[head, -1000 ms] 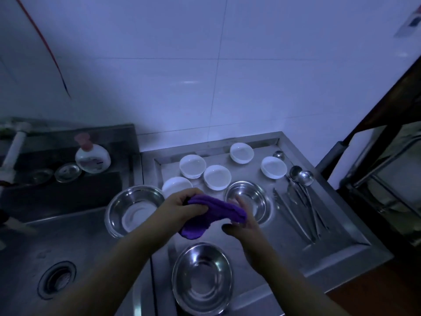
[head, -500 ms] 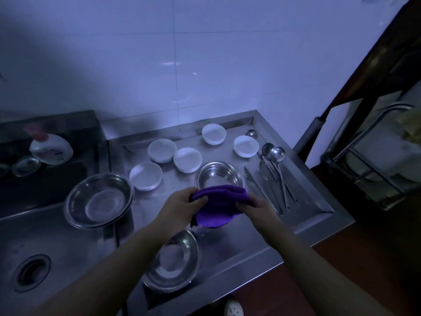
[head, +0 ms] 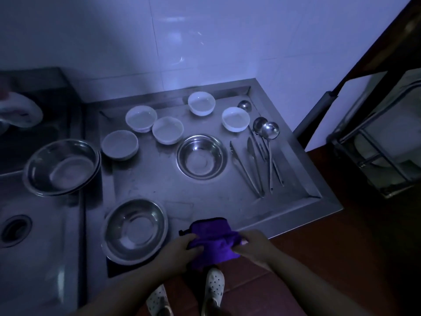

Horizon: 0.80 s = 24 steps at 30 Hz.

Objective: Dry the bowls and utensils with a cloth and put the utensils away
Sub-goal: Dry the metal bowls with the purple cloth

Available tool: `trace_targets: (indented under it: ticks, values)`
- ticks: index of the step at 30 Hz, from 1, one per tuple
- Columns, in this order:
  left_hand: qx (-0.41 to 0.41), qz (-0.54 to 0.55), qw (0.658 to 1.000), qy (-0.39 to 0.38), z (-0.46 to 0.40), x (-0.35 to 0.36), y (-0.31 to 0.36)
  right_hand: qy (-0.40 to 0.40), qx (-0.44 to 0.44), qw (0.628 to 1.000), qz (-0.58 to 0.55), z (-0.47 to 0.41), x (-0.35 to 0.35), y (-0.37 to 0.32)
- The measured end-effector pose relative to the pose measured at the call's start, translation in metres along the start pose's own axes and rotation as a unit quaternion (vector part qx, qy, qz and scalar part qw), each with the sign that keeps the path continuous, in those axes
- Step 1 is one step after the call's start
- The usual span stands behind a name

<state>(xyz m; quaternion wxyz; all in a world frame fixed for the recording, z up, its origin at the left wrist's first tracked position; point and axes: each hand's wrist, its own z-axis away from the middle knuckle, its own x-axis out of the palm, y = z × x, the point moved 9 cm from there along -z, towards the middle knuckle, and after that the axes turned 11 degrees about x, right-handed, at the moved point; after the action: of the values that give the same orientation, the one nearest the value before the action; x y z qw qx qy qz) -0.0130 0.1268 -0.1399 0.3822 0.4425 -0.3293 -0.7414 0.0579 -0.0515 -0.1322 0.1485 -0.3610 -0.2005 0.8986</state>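
A purple cloth (head: pixel 213 238) is bunched between both hands at the front edge of the steel draining board (head: pixel 296 195). My left hand (head: pixel 180 253) grips its left side and my right hand (head: pixel 255 246) grips its right side. Several small white bowls (head: pixel 167 130) sit at the back of the board. A steel bowl (head: pixel 201 157) stands in the middle, another (head: pixel 135 230) at the front left, a third (head: pixel 61 166) on the sink's edge. Ladles, tongs and other utensils (head: pixel 262 156) lie in a row on the right.
A sink with a drain (head: pixel 14 229) lies at the left, with a soap bottle (head: pixel 20 111) behind it. A wire rack (head: pixel 376 142) stands on the floor at the right, beside a dark door frame. My feet in white clogs (head: pixel 214 285) show below the board.
The view has tilted down and turned right. Both hands have drawn the cloth back toward me, from above the steel bowls to the board's front edge.
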Motion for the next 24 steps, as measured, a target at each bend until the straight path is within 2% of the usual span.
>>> trace_targets:
  ticks: [2,6,8,9,12,14,15,18,24]
  values:
    - [-0.022,-0.015,0.998,0.063,-0.01,-0.012,-0.003,0.027,0.013,0.999,-0.03,-0.01,-0.006,-0.002]
    - [-0.08,-0.097,0.98,0.154,-0.024,-0.03,-0.012,0.097,0.047,0.994,-0.011,-0.03,-0.01,-0.005]
    - [-0.063,-0.156,0.967,0.193,-0.023,-0.036,-0.008,0.128,0.046,0.991,-0.003,-0.035,-0.011,-0.004]
    - [-0.023,-0.213,0.956,0.201,-0.022,-0.036,0.002,0.145,0.026,0.989,-0.004,-0.036,-0.013,-0.004]
    - [0.119,-0.319,0.924,0.173,-0.02,-0.016,0.034,0.2,-0.13,0.97,0.037,-0.021,-0.022,-0.024]
    - [0.147,-0.334,0.926,0.093,-0.022,0.008,0.037,0.162,-0.224,0.954,0.119,-0.012,-0.01,-0.033]
    - [0.132,-0.337,0.93,0.066,-0.023,0.016,0.033,0.122,-0.245,0.948,0.163,-0.012,-0.001,-0.032]
    - [0.074,-0.341,0.936,0.051,-0.025,0.022,0.017,0.059,-0.25,0.936,0.242,-0.019,0.014,-0.027]
    - [0.034,-0.34,0.938,0.058,-0.032,0.013,0.014,0.055,-0.212,0.97,0.108,-0.036,0.0,-0.05]
